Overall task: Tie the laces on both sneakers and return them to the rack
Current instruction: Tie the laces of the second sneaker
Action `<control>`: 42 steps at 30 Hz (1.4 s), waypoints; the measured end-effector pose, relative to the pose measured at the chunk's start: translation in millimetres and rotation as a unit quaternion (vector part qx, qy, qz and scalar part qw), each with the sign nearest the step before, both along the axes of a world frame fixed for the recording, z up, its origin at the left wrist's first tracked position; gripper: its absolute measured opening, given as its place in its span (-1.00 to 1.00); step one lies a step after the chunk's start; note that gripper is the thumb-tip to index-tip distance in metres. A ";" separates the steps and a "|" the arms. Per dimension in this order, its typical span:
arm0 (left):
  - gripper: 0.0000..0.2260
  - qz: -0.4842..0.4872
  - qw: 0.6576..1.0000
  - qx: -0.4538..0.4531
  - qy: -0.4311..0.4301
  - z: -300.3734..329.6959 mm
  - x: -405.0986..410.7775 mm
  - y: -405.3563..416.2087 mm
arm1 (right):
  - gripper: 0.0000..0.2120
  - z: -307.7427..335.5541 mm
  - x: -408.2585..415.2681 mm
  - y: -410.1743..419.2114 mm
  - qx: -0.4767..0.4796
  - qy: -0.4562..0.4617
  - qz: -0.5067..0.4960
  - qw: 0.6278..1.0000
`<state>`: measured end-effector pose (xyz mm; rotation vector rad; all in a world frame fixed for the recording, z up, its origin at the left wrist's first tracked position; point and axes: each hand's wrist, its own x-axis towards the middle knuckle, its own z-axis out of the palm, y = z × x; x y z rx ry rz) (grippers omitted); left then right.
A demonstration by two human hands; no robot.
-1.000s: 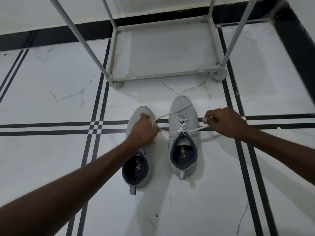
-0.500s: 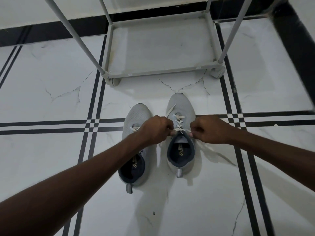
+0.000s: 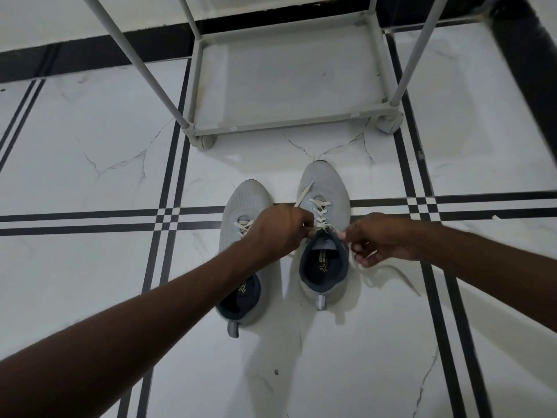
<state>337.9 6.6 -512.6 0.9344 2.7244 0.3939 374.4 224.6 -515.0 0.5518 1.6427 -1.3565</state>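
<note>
Right sneaker (image 3: 325,233), floor, before the rack (image 3: 289,123): I had drawn both hands in from wide; left hand (image 3: 278,232) and right hand (image 3: 381,238) pinched lace ends (image 3: 304,193). Knot forming; left sneaker (image 3: 244,212) untied.

White marble floor (image 3: 90,282) crossed by black stripes, black skirting (image 3: 90,49) behind.

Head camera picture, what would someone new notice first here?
Two grey sneakers stand side by side on the white tiled floor. Both hands, left hand and right hand, pinch the white laces of the right-side shoe. Just beyond stands a bare grey rack.
</note>
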 end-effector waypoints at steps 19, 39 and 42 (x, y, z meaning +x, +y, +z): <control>-0.89 -0.022 0.996 -0.056 0.062 -2.5 6.3 -19.4 | -0.62 -7.7 2.2 10.4 0.258 0.405 0.317 0.818; -0.78 0.173 0.922 0.148 -0.314 55.9 -26.9 -64.0 | -0.77 26.7 11.9 60.7 0.031 0.224 0.132 0.965; -0.80 0.185 0.853 0.269 -0.407 65.4 -28.8 -65.2 | -0.75 45.6 11.0 56.1 -0.065 0.229 0.062 0.969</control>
